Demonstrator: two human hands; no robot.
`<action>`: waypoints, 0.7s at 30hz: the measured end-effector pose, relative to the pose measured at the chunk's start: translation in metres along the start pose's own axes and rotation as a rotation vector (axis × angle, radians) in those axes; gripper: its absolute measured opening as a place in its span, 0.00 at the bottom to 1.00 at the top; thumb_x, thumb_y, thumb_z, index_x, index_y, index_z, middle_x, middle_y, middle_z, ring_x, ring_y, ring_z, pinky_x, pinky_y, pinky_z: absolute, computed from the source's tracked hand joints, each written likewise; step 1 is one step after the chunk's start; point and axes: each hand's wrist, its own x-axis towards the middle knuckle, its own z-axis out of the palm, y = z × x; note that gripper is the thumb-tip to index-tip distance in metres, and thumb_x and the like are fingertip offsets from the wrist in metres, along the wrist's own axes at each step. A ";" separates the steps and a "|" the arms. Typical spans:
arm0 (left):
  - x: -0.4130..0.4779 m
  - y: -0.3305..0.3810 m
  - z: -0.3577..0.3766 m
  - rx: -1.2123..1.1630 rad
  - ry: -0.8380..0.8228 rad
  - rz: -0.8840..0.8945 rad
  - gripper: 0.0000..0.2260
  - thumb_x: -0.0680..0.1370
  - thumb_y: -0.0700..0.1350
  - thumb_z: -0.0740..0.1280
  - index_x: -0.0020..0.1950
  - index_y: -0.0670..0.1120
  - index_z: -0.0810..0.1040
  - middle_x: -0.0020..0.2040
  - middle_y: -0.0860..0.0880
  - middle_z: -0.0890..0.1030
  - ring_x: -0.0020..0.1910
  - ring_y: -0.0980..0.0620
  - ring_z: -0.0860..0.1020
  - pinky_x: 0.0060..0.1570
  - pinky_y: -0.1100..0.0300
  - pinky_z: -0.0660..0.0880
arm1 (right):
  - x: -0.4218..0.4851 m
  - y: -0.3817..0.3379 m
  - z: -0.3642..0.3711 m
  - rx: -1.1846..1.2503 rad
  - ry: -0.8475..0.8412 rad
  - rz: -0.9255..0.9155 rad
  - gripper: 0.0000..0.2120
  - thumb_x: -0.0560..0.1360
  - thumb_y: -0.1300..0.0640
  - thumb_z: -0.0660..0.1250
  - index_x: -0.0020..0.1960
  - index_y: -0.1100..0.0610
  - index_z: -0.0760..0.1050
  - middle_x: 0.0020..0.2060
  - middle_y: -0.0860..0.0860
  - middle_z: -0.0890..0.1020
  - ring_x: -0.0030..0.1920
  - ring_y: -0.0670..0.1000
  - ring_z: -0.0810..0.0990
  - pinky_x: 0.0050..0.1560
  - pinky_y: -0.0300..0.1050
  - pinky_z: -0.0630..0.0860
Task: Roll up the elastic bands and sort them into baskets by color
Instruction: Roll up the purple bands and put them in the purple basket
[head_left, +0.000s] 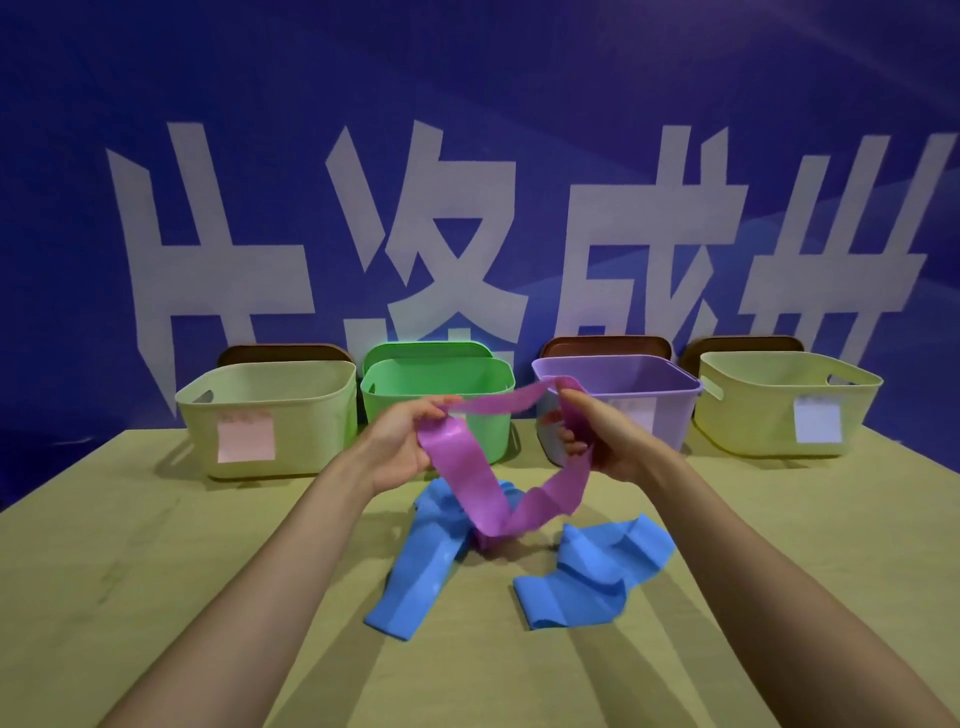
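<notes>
Band (470, 480) (purple) runs sideways, sagging midway, gripped by left hand (397, 444) and right hand (612, 440).

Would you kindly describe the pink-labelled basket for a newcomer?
Along the far edge of the table, beneath the blue wall, yours is the leftmost basket of four, yellow. The rightmost basket, also yellow, has a white note; this one's note is pink.

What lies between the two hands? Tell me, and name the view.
In the head view, the purple band spans the gap from the left hand to the right hand, its slack sagging in a loop toward the blue band.
</notes>
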 end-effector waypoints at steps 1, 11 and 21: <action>0.001 0.000 -0.001 -0.077 0.028 0.042 0.12 0.76 0.33 0.56 0.54 0.41 0.76 0.42 0.45 0.77 0.36 0.53 0.76 0.35 0.63 0.74 | -0.001 0.001 0.001 -0.028 0.035 -0.046 0.14 0.79 0.49 0.61 0.42 0.58 0.73 0.27 0.51 0.65 0.25 0.47 0.62 0.25 0.37 0.61; 0.012 -0.013 -0.013 0.350 0.375 0.235 0.13 0.75 0.29 0.62 0.53 0.43 0.79 0.48 0.48 0.79 0.47 0.51 0.76 0.44 0.61 0.74 | 0.003 0.019 -0.018 -0.845 0.024 -0.162 0.20 0.69 0.62 0.74 0.59 0.58 0.73 0.47 0.51 0.76 0.44 0.50 0.75 0.42 0.38 0.72; 0.009 -0.018 0.023 0.166 0.264 0.159 0.06 0.73 0.35 0.69 0.45 0.45 0.79 0.40 0.48 0.79 0.37 0.52 0.77 0.35 0.61 0.73 | -0.010 0.023 0.003 -0.949 -0.183 -0.176 0.31 0.70 0.53 0.75 0.69 0.55 0.68 0.62 0.51 0.74 0.63 0.51 0.73 0.63 0.43 0.71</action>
